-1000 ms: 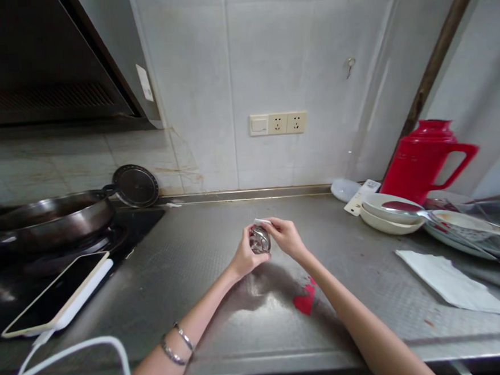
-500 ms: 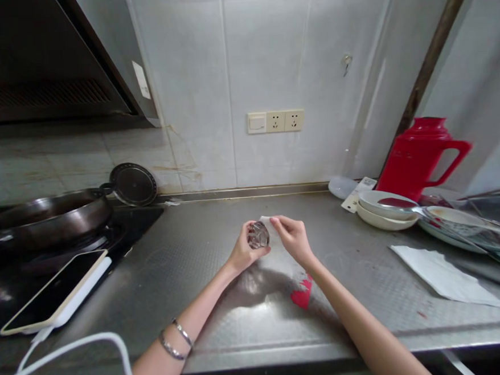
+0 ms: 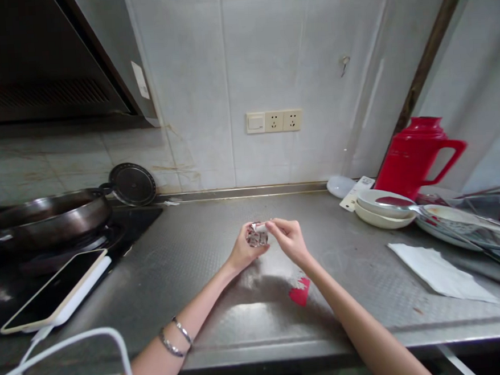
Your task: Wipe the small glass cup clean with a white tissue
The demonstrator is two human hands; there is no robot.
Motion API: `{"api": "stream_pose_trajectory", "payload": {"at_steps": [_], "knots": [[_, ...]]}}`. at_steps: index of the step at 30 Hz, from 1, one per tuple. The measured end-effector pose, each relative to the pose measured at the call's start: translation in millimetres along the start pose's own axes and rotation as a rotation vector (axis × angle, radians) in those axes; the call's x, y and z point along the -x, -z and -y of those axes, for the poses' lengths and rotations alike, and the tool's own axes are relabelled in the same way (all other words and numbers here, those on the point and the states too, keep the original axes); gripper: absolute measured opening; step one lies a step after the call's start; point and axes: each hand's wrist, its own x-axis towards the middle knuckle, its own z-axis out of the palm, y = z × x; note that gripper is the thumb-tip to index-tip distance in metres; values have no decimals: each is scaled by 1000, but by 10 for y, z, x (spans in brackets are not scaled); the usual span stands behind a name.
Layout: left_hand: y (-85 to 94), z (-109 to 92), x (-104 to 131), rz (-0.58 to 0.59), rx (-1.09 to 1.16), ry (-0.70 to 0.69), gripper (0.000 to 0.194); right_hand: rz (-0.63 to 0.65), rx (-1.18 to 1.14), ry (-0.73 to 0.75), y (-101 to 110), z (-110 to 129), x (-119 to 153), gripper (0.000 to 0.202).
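Note:
My left hand (image 3: 240, 253) is closed around a small, round, shiny grey-brown object (image 3: 257, 240) with a faceted, glass-like look; its exact kind is unclear. My right hand (image 3: 291, 240) pinches a small white piece (image 3: 260, 228), perhaps paper or a strip, which lies across the top of that object. Both hands are above the metal counter (image 3: 201, 225). Below them on the counter is a torn red patch (image 3: 300, 292).
At the left a pan (image 3: 63, 215) sits on the black stove, with a phone (image 3: 54, 292) and its white cable in front. To the right are a red thermos (image 3: 413, 156), stacked bowls (image 3: 383, 218), a plate with utensils, and a white napkin (image 3: 439, 271).
My right hand has brought the white piece slightly left and down, from the object's upper right edge to across its top. My left hand keeps its hold.

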Motion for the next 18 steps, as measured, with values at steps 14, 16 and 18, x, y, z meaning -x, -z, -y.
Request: {"api": "stream_pose_trajectory", "payload": {"at_steps": [14, 16, 18], "knots": [[-48, 10, 0, 8, 59, -2, 63, 26, -48, 121, -11, 36, 9, 34], [-28, -13, -11, -18, 44, 30, 64, 13, -30, 108, 24, 42, -4, 37], [-28, -37, -9, -37, 33, 53, 66, -81, 8, 59, 39, 8, -30, 40]]}}
